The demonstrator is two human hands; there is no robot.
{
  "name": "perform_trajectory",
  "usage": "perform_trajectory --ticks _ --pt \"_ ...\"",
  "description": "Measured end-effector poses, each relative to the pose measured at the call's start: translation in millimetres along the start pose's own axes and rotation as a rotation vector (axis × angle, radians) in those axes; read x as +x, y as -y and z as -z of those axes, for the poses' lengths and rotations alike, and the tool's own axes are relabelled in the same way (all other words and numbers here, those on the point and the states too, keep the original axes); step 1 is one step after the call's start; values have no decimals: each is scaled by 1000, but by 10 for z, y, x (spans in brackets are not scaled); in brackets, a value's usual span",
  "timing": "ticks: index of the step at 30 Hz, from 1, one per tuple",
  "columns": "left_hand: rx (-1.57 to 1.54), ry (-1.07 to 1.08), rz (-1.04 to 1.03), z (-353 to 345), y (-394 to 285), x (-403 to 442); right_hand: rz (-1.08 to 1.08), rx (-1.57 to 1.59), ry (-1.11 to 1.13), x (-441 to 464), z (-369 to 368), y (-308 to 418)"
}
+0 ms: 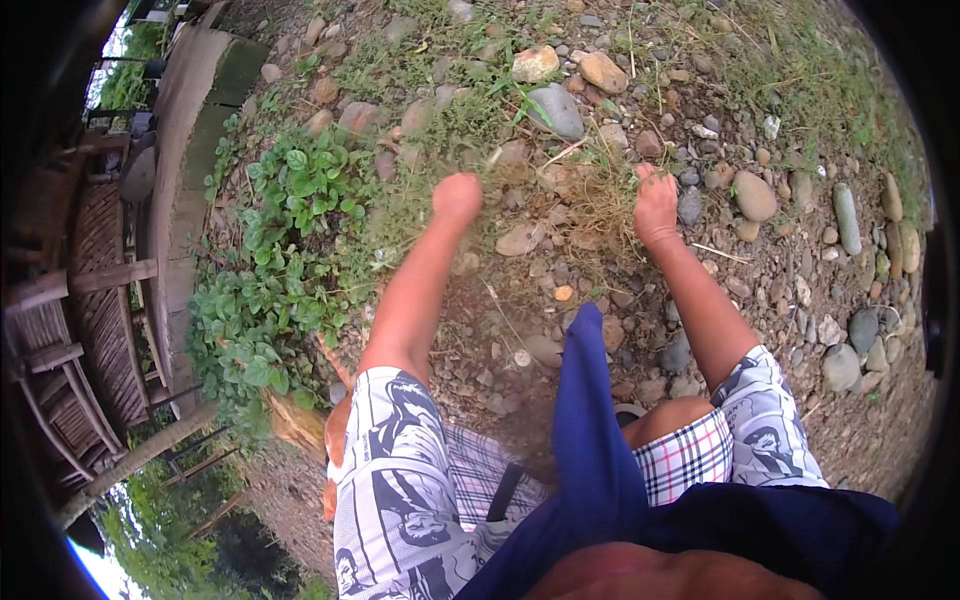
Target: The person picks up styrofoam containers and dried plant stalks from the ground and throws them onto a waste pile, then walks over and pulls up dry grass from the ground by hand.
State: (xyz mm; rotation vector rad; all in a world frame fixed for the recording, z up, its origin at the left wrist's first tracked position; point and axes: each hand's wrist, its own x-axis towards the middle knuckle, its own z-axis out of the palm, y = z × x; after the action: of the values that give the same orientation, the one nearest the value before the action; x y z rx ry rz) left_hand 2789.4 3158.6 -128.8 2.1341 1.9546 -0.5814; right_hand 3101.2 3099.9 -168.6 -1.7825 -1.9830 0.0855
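Note:
My left hand (457,198) is closed over the low green weeds at the centre of the view; what it holds, if anything, is too blurred to tell. To the right, my right hand (656,205) has its fingers curled in at the edge of a clump of dry, yellowish grass (597,205). Whether stems are inside the fingers cannot be made out. A grey stone (556,111) and two tan stones (603,72) lie just beyond the clump. Between my forearms, a flat pale stone (521,238) rests on the soil.
Leafy green plants (290,210) grow at the left beside a concrete edge (190,150). A wooden structure with woven panels (100,290) stands farther left. Rounded stones (755,196) are scattered on the right. Dark blue cloth (590,400) hangs in front of my knees.

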Motion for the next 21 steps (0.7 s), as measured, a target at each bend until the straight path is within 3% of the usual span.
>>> perform_trajectory --ticks 3,5,7,10,11,12,15,18,21 --pt "-2 190 -206 -40 -559 -658 -1 12 -14 7 2 6" --pt "-18 49 -511 -199 -700 -1064 -8 38 1 -4 -4 -15" --pt "-56 -121 -508 -265 -656 -1140 -1 44 -25 -8 -20 -38" --pt "-28 -393 -400 -126 -339 -821 -5 48 -27 -7 -24 -10" --pt "20 -308 -322 -64 -238 -670 -14 44 -22 -6 -13 -9" --pt "31 -553 -350 -182 -88 -473 -16 42 -21 5 -1 0" --pt "237 -715 -77 -389 85 -131 -37 37 -3 -18 15 9" --pt "-14 -364 215 -389 35 2 -60 40 14 2 -8 -7" --pt "-60 -292 352 -389 -12 130 -52 31 2 -22 -45 -38"
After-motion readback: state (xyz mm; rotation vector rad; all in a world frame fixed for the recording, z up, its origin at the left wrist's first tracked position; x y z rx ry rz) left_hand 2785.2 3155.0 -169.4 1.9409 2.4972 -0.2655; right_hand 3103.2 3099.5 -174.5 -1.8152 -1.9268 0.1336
